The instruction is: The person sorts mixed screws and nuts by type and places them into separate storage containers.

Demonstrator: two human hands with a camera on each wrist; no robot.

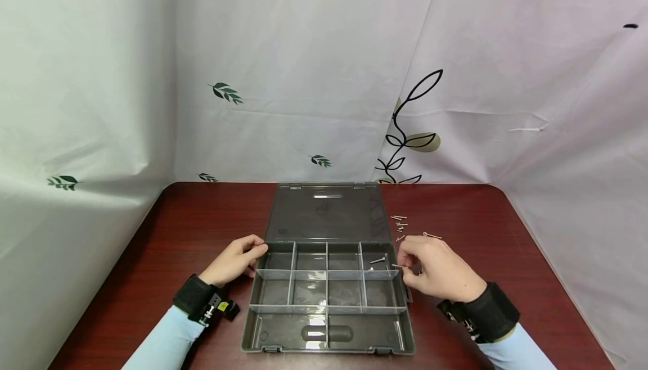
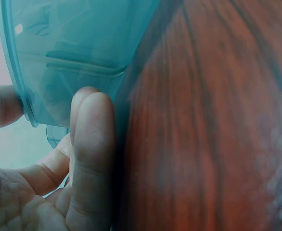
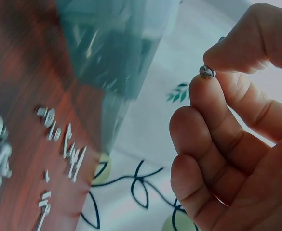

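Note:
A smoky grey plastic compartment box (image 1: 283, 325) lies on the table with its lid (image 1: 324, 212) folded back. At the box's upper left corner my left hand (image 1: 235, 260) holds the side wall, its thumb on the rim; fingers show against the wall in the left wrist view. My right hand (image 1: 437, 269) is at the right edge, beside the back right compartment. Between thumb and index finger it pinches a small metal screw (image 3: 207, 72), its round head showing in the right wrist view. Inside that compartment lies another screw (image 1: 377, 261) with a smaller metal piece.
Several loose screws (image 1: 400, 225) are scattered on the dark red table (image 1: 212, 212) right of the lid. An eye-ended metal piece (image 1: 432, 235) lies just behind my right hand. Pale patterned cloth (image 1: 304, 77) hangs behind the table and along both sides.

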